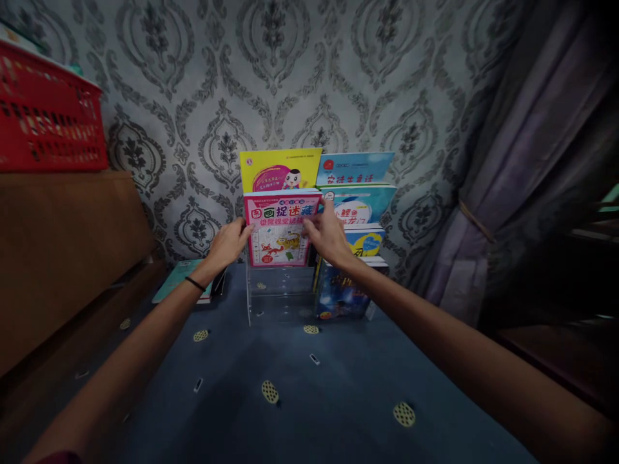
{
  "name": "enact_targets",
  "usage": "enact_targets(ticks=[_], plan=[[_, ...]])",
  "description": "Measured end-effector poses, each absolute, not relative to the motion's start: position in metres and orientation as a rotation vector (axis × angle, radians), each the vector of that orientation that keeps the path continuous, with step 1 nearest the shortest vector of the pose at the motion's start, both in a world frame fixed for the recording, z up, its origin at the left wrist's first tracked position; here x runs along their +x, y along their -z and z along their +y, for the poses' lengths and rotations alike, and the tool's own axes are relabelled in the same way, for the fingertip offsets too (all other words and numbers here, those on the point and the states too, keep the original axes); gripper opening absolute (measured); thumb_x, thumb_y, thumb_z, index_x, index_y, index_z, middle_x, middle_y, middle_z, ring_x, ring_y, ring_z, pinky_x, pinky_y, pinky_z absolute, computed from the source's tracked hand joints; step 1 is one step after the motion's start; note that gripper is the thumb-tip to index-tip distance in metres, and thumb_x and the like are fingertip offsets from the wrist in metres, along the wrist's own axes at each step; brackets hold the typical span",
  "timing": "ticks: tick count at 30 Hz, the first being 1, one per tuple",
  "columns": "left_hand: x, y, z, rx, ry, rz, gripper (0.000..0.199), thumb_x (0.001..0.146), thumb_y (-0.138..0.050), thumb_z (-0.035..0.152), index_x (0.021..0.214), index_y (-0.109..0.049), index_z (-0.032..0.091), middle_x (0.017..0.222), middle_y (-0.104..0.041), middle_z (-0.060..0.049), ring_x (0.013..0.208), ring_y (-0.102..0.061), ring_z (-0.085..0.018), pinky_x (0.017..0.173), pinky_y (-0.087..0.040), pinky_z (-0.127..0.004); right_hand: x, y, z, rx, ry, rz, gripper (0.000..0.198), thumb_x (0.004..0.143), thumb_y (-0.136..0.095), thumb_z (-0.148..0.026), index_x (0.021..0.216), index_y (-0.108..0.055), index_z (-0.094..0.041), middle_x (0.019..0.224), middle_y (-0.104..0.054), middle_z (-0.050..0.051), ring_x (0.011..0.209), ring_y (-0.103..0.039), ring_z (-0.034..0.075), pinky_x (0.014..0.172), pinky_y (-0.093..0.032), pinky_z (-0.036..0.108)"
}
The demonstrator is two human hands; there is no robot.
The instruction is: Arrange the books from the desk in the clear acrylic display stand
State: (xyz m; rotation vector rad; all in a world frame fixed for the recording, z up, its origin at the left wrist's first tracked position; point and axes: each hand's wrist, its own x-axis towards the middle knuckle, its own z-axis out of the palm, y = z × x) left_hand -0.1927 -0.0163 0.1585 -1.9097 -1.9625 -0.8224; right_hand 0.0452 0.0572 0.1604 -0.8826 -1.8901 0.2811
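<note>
Pinching left edge of pink-bordered, rectangular paper book [276, 240] with fingers of left hand [228, 243], right edge likewise with right hand [331, 233]. Held near upright at left column of clear plastic rack [249, 303], in front of yellow paper book [258, 169]. Likely light, bendy, slick; best gripped at both sides.

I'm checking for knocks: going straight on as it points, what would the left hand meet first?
Most likely the pink book, at its left edge. The left hand appears right at it, though exact contact is hard to judge.
</note>
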Motion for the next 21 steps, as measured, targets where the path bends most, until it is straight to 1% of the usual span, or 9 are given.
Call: enact_targets(ticks=[2, 4, 7, 8, 10, 12, 14, 17, 21], plan=[[-0.190, -0.161, -0.015, -1.857, 0.753, -2.011, 0.037, 0.106, -0.036, 0.040, 0.111, -0.063, 0.016, 0.109, -0.075, -0.014, 0.105, -0.070, -0.028, 0.084, -0.048, -0.032, 0.040, -0.157, 0.059, -0.860, -0.246, -1.891, 0.069, 0.094, -0.049, -0.024, 0.157, -0.022, -0.016, 0.102, -0.075, 0.011, 0.090, -0.073, 0.028, 0.085, -0.059, 0.044], [-0.188, -0.163, -0.013, -1.824, 0.709, -2.041, 0.038, 0.107, -0.035, 0.041, 0.112, -0.063, 0.016, 0.109, -0.076, -0.014, 0.104, -0.070, -0.028, 0.084, -0.048, -0.032, 0.036, -0.152, 0.062, -0.837, -0.231, -1.908, 0.076, 0.094, -0.048, -0.023, 0.162, -0.013, -0.017, 0.111, -0.074, 0.013, 0.095, -0.072, 0.028, 0.087, -0.059, 0.045], [-0.185, -0.166, -0.012, -1.802, 0.688, -2.068, 0.040, 0.107, -0.033, 0.042, 0.113, -0.063, 0.016, 0.107, -0.076, -0.014, 0.102, -0.071, -0.027, 0.083, -0.049, -0.031, 0.034, -0.146, 0.066, -0.784, -0.260, -1.921, 0.080, 0.094, -0.047, -0.022, 0.163, -0.008, -0.017, 0.118, -0.072, 0.015, 0.100, -0.072, 0.028, 0.089, -0.060, 0.045], [-0.185, -0.167, -0.011, -1.794, 0.680, -2.078, 0.041, 0.108, -0.032, 0.042, 0.113, -0.063, 0.016, 0.107, -0.076, -0.014, 0.101, -0.072, -0.027, 0.082, -0.049, -0.031, 0.034, -0.144, 0.067, -0.764, -0.270, -1.928, 0.078, 0.094, -0.047, -0.021, 0.163, -0.011, -0.017, 0.119, -0.071, 0.015, 0.102, -0.072, 0.028, 0.090, -0.060, 0.046], [-0.184, -0.168, -0.010, -1.774, 0.660, -2.100, 0.042, 0.108, -0.030, 0.042, 0.115, -0.062, 0.016, 0.108, -0.076, -0.014, 0.100, -0.072, -0.027, 0.082, -0.049, -0.031, 0.035, -0.141, 0.071, -0.726, -0.269, -1.963, 0.070, 0.094, -0.046, -0.019, 0.160, -0.023, -0.018, 0.123, -0.070, 0.016, 0.103, -0.071, 0.028, 0.090, -0.060, 0.047], [-0.183, -0.169, -0.010, -1.757, 0.636, -2.117, 0.042, 0.108, -0.029, 0.043, 0.116, -0.062, 0.017, 0.109, -0.076, -0.014, 0.101, -0.072, -0.027, 0.082, -0.050, -0.032, 0.037, -0.139, 0.075, -0.686, -0.241, -2.015, 0.059, 0.093, -0.046, -0.016, 0.151, -0.040, -0.019, 0.127, -0.068, 0.016, 0.104, -0.070, 0.027, 0.091, -0.060, 0.048], [-0.181, -0.169, -0.010, -1.737, 0.608, -2.131, 0.042, 0.108, -0.029, 0.043, 0.118, -0.061, 0.017, 0.111, -0.076, -0.015, 0.103, -0.072, -0.028, 0.082, -0.051, -0.032, 0.037, -0.136, 0.079, -0.661, -0.194, -2.054, 0.049, 0.091, -0.046, -0.014, 0.140, -0.051, -0.018, 0.128, -0.067, 0.016, 0.106, -0.070, 0.026, 0.092, -0.059, 0.046], [-0.179, -0.169, -0.010, -1.702, 0.561, -2.147, 0.044, 0.108, -0.029, 0.045, 0.122, -0.060, 0.017, 0.112, -0.075, -0.016, 0.105, -0.073, -0.030, 0.083, -0.052, -0.035, 0.036, -0.133, 0.083, -0.662, -0.096, -2.074, 0.042, 0.090, -0.046, -0.014, 0.130, -0.058, -0.015, 0.124, -0.068, 0.016, 0.108, -0.068, 0.026, 0.095, -0.057, 0.044], [-0.178, -0.170, -0.013, -1.685, 0.500, -2.142, 0.045, 0.108, -0.027, 0.046, 0.121, -0.061, 0.018, 0.113, -0.075, -0.016, 0.106, -0.073, -0.032, 0.084, -0.053, -0.037, 0.033, -0.130, 0.085, -0.651, -0.037, -2.079, 0.038, 0.089, -0.047, -0.013, 0.124, -0.061, -0.016, 0.118, -0.069, 0.015, 0.104, -0.068, 0.026, 0.096, -0.055, 0.044]])
